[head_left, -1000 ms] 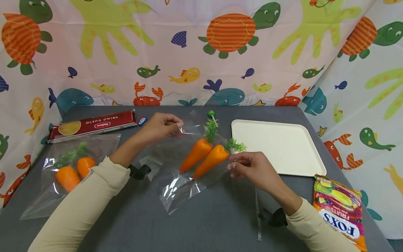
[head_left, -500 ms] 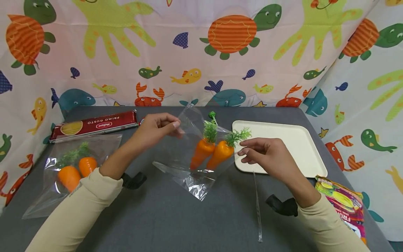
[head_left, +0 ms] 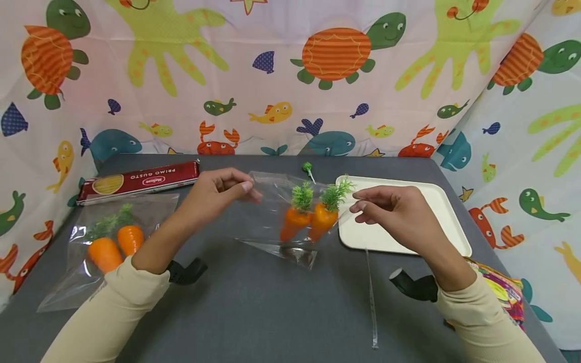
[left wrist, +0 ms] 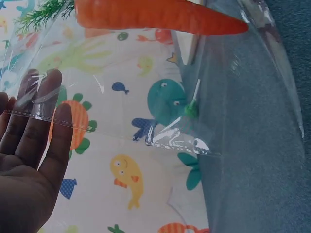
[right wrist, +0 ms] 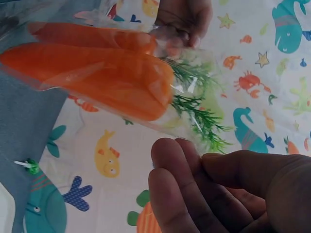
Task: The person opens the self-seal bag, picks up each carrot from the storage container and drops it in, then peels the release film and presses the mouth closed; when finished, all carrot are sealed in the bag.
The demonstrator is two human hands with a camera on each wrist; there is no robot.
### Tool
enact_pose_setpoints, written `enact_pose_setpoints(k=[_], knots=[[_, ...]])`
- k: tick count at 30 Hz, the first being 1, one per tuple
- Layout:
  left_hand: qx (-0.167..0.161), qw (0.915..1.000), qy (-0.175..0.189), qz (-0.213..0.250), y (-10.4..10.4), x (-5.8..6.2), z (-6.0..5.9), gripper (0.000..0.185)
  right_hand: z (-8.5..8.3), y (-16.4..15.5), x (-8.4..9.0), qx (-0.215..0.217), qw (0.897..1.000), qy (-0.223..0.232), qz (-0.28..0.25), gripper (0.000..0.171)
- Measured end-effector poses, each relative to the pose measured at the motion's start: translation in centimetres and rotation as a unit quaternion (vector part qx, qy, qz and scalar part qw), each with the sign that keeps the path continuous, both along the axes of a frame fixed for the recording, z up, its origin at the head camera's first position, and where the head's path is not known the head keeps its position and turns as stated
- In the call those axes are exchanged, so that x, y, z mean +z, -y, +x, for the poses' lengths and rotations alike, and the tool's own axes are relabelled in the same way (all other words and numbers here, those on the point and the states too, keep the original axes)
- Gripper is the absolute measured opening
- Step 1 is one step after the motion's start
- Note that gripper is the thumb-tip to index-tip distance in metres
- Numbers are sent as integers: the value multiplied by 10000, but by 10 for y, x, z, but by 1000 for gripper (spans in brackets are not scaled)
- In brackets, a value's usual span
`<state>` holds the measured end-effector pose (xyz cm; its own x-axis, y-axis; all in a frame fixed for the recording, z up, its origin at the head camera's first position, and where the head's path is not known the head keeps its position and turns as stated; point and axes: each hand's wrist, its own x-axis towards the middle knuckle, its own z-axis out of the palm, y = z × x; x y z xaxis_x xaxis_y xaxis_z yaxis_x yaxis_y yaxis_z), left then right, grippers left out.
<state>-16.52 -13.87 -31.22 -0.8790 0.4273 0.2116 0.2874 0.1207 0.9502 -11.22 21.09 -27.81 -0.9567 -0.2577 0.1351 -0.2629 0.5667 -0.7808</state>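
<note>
Two orange carrots with feathery green tops, a left carrot [head_left: 296, 222] and a right carrot [head_left: 323, 220], lie inside a clear plastic bag [head_left: 300, 255] held up above the table. My left hand [head_left: 217, 195] pinches the bag's upper left edge; in the left wrist view some of its fingers [left wrist: 30, 131] show behind the film. At the opposite side my right hand [head_left: 401, 214] pinches the bag's corner between thumb and fingertips, close to the green tops [right wrist: 206, 121] in the right wrist view.
Another clear bag [head_left: 74, 282] with carrots lies at left, below a red pasta packet [head_left: 140, 180]. A cream tray [head_left: 408, 237] stands at right, a candy bag [head_left: 508, 295] beyond it. A green lollipop [head_left: 307, 167] and a clear plastic strip [head_left: 372, 302] lie on the grey table.
The bag has been lifted and tipped more upright, its lower end rising from the table. My right hand has moved right and up with its corner, while my left hand stays near the same place.
</note>
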Motion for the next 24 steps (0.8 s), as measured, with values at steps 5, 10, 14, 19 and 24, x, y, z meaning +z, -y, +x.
enact_pose_setpoints(k=[5, 10, 14, 19, 24], knots=[[224, 9974, -687, 1, -2, -7, 9, 33, 1, 5, 6, 35, 9999, -79, 126, 20], [564, 9864, -1511, -308, -6, -14, 17, 43, 1, 10, 10, 76, 9997, -77, 214, 20], [713, 9660, -2466, -299, -10, -12, 22, 41, 0, 11, 13, 85, 9993, -139, 340, 20], [890, 9450, -3148, -6, -14, -6, 23, 27, 0, 9, 16, 88, 9991, -179, 386, 20], [1026, 9532, -2824, 347, -15, -3, 24, 21, 2, 4, 18, 118, 9991, -312, 246, 18]])
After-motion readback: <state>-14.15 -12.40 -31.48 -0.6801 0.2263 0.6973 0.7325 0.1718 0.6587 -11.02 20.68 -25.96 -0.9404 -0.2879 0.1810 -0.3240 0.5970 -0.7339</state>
